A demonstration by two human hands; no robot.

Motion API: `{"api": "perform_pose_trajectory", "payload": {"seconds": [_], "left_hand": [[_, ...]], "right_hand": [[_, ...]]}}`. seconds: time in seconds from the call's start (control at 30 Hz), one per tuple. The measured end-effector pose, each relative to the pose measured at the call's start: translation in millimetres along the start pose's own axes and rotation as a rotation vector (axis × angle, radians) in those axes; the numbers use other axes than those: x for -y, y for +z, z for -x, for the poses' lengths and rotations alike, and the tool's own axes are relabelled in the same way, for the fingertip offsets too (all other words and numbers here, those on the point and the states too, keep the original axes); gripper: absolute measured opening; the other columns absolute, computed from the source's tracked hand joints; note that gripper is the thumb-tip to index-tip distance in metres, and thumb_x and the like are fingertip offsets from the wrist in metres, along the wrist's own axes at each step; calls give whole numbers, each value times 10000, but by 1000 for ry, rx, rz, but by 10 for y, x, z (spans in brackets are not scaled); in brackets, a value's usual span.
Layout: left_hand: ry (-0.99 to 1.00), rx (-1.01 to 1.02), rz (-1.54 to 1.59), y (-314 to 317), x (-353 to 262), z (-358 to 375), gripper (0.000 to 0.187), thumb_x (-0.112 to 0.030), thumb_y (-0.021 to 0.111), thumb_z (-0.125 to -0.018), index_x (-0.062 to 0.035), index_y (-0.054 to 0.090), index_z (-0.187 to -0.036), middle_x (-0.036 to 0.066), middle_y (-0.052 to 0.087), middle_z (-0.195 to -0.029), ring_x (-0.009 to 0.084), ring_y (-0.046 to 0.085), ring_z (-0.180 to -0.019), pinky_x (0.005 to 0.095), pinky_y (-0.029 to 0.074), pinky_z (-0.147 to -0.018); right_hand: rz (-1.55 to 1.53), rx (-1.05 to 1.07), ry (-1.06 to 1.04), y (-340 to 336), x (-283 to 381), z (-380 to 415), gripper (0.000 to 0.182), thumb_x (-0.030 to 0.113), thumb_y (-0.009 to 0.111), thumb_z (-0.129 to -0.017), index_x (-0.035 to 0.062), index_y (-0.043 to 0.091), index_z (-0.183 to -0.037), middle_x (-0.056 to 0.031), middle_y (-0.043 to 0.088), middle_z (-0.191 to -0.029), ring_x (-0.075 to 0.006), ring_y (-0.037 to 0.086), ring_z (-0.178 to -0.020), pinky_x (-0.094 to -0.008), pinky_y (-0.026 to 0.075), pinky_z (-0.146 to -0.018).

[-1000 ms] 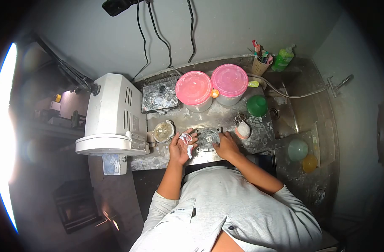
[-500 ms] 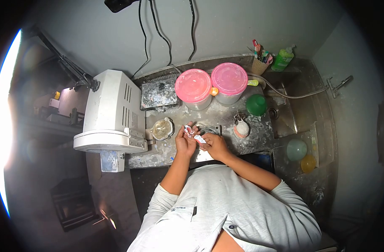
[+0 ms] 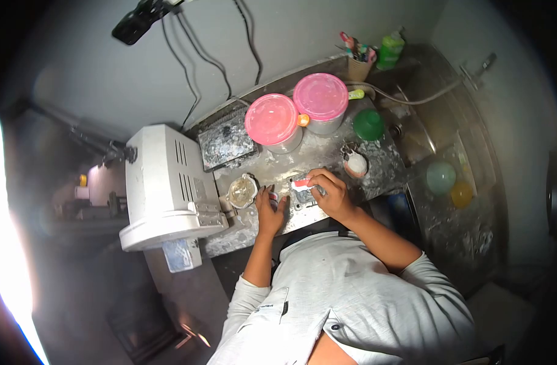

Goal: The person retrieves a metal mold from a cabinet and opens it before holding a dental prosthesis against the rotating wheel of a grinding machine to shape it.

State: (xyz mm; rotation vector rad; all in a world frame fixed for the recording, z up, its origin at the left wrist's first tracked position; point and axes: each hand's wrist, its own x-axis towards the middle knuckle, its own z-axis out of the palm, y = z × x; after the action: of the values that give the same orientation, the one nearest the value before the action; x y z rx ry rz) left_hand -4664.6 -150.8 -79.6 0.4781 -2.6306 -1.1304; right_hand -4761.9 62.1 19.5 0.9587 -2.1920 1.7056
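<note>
My right hand pinches a small red and white piece above a dark square plate on the worktop. To its left, my left hand is low over the worktop, its fingers bent around another small red and white piece, mostly covered by them. Beside my left hand lies a round whitish mould with a tan middle. A white and pink rounded cast rests right of my right hand.
A white machine stands at the left. Behind my hands are two pink-lidded tubs and a green bowl. Further right are a sink with a hose, a cup of tools, a green bottle and two balls.
My hands have moved apart. The right one has carried its red and white piece over the square plate; the left has turned palm down near the worktop. The camera view has tilted.
</note>
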Motion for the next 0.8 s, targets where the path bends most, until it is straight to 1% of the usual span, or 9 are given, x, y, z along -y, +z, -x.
{"api": "perform_pose_trajectory", "payload": {"seconds": [0.1,0.2,0.3,0.33,0.47,0.57,0.67,0.73,0.8], "left_hand": [[-32,93,103,-303,-524,-36,551,-275,709,-974,42,546,-1394,244,513,-1466,376,474,-1365,430,386,-1129],[54,154,676,-358,-927,-42,448,-238,649,-1039,21,569,-1395,173,656,-1297,238,618,-1206,372,472,-1047],[65,330,818,-406,-1191,-86,373,-137,650,-1036,13,597,-1373,123,680,-1217,155,660,-1064,302,524,-925],[77,307,706,-390,-1228,-127,305,-87,668,-1016,36,636,-1294,101,725,-1042,138,691,-900,269,560,-839],[70,313,728,-259,-1312,-321,283,-77,713,-987,16,686,-1252,55,723,-972,92,643,-903,251,518,-825],[228,218,479,-120,-1223,-559,273,-48,719,-973,15,682,-1236,88,730,-999,132,683,-886,267,550,-820],[81,93,453,14,-1027,-756,259,-69,750,-954,19,697,-1192,92,729,-945,151,701,-851,288,554,-820],[-11,-14,467,89,-941,-798,249,-63,786,-917,-24,733,-1157,9,674,-874,75,580,-749,223,476,-706],[-94,-82,488,134,-879,-784,275,-80,774,-937,41,667,-1159,71,710,-897,171,710,-826,287,546,-803]], "right_hand": [[86,-72,-28,-14,129,51,222,-134,709,-775,4,635,-932,-145,674,-1076,-314,705,-948,-370,573,-805],[126,-75,-80,-67,202,112,191,-120,714,-800,-22,645,-948,-156,670,-1083,-314,706,-924,-357,585,-777],[157,-110,-107,-99,243,159,167,-110,715,-824,-30,648,-954,-161,673,-1091,-319,707,-946,-365,591,-795],[129,-76,-90,-126,234,204,266,-115,654,-846,-34,627,-1098,-188,636,-1171,-350,675,-1052,-396,569,-862],[242,-135,65,-506,308,123,554,-96,687,-834,34,555,-1356,-193,585,-1334,-387,590,-1255,-438,513,-1031],[247,-231,185,-1097,11,65,548,-66,735,-814,51,581,-1327,-176,591,-1340,-385,606,-1207,-431,508,-1007],[321,-326,308,-1855,-472,-80,508,0,768,-814,62,596,-1288,-170,606,-1325,-382,623,-1167,-422,517,-969],[387,-360,389,-2413,-823,-290,487,39,777,-819,68,602,-1273,-172,612,-1316,-387,627,-1163,-421,521,-963],[510,-391,411,-3023,-1309,-557,476,109,787,-830,74,601,-1266,-182,620,-1307,-399,622,-1177,-427,521,-968]]}}
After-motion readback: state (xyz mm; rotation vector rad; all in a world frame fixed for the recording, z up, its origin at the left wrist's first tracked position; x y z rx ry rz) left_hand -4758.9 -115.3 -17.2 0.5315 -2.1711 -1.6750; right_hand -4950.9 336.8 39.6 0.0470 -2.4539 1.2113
